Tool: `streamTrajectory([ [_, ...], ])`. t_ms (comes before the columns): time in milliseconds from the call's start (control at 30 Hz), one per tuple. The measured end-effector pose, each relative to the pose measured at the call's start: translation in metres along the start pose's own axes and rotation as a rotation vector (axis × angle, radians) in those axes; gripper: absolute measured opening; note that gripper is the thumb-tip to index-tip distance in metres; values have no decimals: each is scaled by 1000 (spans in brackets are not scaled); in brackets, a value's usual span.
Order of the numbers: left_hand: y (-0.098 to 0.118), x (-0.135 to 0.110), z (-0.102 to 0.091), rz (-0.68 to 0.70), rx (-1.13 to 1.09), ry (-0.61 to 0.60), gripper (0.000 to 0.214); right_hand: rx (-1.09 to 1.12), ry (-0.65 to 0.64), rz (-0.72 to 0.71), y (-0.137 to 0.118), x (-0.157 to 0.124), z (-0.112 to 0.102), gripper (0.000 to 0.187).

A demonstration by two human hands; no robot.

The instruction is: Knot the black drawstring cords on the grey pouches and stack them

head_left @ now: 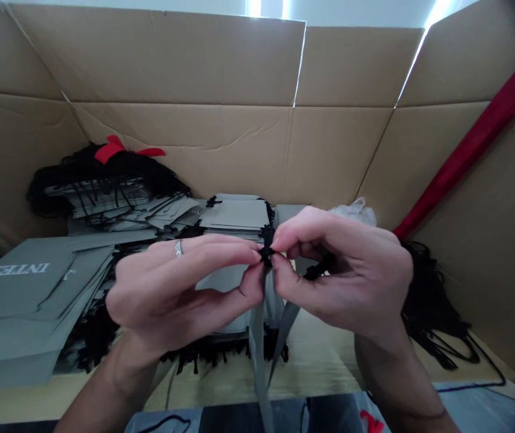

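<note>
In the middle of the head view, a short bit of black cord (266,255) is pinched between both hands. My left hand (180,294), with a ring on one finger, holds it between thumb and forefinger. My right hand (347,276) pinches the same bit from the other side, and more black cord shows beneath its curled fingers. Below the fingertips hangs a grey paper bag (258,349), seen nearly edge-on. Whether the cord is knotted is too small to tell. Behind the hands lies a stack of grey bags (237,216) with black cord ends along its sides.
Grey bags with white lettering (18,282) are fanned out at left. Behind them sits a pile of black cords (149,171) with a red ribbon (110,148). More black cords (432,300) lie at right, beside a red strap (469,144). Cardboard walls (185,66) enclose the table.
</note>
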State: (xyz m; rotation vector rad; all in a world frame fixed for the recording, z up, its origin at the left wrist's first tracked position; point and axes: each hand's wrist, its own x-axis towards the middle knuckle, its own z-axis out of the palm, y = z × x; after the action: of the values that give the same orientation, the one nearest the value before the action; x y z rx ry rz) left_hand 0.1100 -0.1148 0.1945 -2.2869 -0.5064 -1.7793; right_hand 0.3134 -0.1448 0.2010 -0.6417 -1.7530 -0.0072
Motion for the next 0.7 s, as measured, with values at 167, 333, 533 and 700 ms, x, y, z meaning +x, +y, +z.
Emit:
streamTrajectory([
  [167, -5, 7, 6, -138, -391, 0, 15, 196, 35, 119, 1, 0, 3, 26],
  [333, -13, 7, 12, -218, -647, -23, 26, 242, 66, 125, 3, 1, 7, 25],
  [533, -20, 7, 18, -465, -927, -134, 25, 127, 117, 7, 8, 1, 6, 27],
  [700, -12, 6, 15, -682, -913, -163, 31, 87, 111, -129, 11, 3, 6, 27],
])
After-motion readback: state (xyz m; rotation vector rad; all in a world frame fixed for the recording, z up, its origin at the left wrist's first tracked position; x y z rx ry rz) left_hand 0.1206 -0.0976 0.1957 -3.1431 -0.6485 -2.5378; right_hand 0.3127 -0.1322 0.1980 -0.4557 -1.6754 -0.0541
